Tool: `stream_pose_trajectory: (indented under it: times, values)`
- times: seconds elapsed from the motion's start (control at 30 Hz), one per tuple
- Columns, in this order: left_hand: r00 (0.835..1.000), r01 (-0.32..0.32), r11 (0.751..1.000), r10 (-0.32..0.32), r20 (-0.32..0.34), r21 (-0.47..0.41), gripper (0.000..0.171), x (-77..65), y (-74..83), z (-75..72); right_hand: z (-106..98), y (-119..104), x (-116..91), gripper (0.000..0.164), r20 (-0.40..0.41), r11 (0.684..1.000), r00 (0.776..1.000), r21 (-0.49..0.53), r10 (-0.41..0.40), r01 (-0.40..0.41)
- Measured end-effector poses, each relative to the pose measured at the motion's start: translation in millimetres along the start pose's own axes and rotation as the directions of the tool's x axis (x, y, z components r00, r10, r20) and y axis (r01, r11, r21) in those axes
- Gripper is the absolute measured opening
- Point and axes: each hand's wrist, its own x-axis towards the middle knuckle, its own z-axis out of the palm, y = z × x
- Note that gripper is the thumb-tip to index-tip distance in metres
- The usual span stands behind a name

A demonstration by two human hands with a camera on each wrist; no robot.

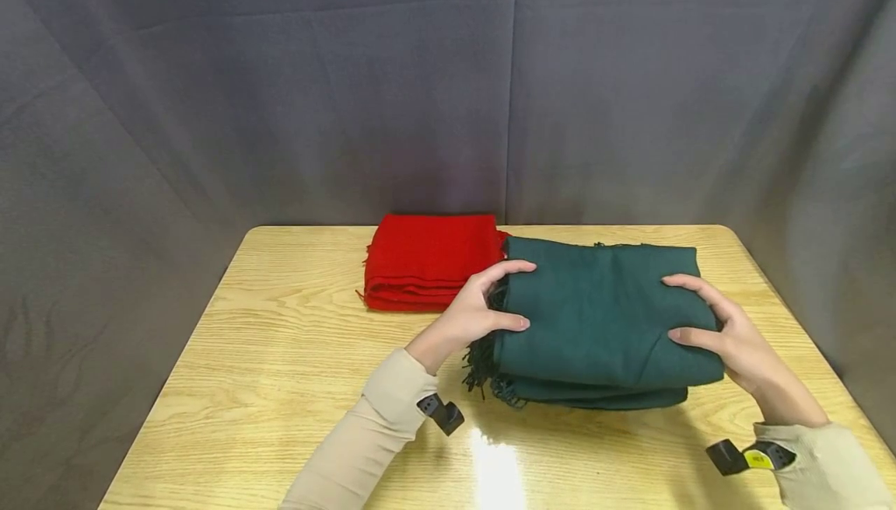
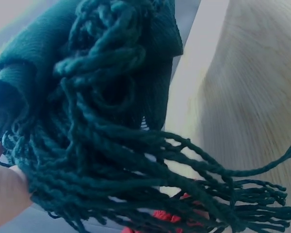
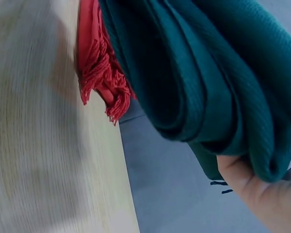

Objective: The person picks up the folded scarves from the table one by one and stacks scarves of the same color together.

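Note:
A folded dark green scarf [image 1: 602,316] with a knotted fringe is held above the table on the right side of the head view. My left hand [image 1: 479,309] grips its left end, where the fringe [image 2: 136,170] hangs down in the left wrist view. At the opposite end my right hand [image 1: 738,343] holds the folded edge, thumb and fingers on top of the cloth. Stacked layers of the scarf [image 3: 208,102] show in the right wrist view. Some fingers of both hands are hidden by the cloth. Beside it, a folded red scarf [image 1: 434,257] lies on the table.
The light wood table [image 1: 280,370] has rounded far corners. Grey cloth curtains [image 1: 336,106] hang behind it and at both sides. The red scarf's fringe [image 3: 104,75] lies near the table's far edge in the right wrist view.

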Motion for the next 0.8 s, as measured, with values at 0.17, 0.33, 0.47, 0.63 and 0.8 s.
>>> stream_pose_trajectory:
  times: [0.17, 0.33, 0.47, 0.63, 0.8]
  values:
    - [1.0, -0.008, 1.0, 0.008, 0.009, -0.026, 0.063, 7.2, 0.8, 1.6, -7, 0, 3, 0.064, 0.011, 0.999, 1.0, 0.043, -0.012, 0.012]
    - [1.0, -0.022, 1.0, 0.022, -0.002, -0.023, 0.063, 15.7, -1.1, 4.8, -16, 0, 6, 0.064, 0.003, 0.999, 1.0, 0.048, -0.011, 0.01]
    - [1.0, -0.01, 1.0, 0.009, -0.029, -0.013, 0.063, 21.8, -4.7, 7.2, -21, -2, 10, 0.064, -0.014, 0.999, 1.0, 0.034, 0.007, -0.007]
    - [0.999, -0.006, 1.0, 0.006, -0.053, 0.0, 0.062, 29.9, -5.2, 10.3, -28, -3, 15, 0.063, -0.035, 0.999, 0.999, 0.031, 0.025, -0.023]
    - [0.998, -0.014, 1.0, 0.013, -0.057, -0.01, 0.062, 34.1, 2.7, 12.8, -34, -5, 18, 0.064, -0.033, 0.998, 0.998, 0.03, 0.052, -0.051]
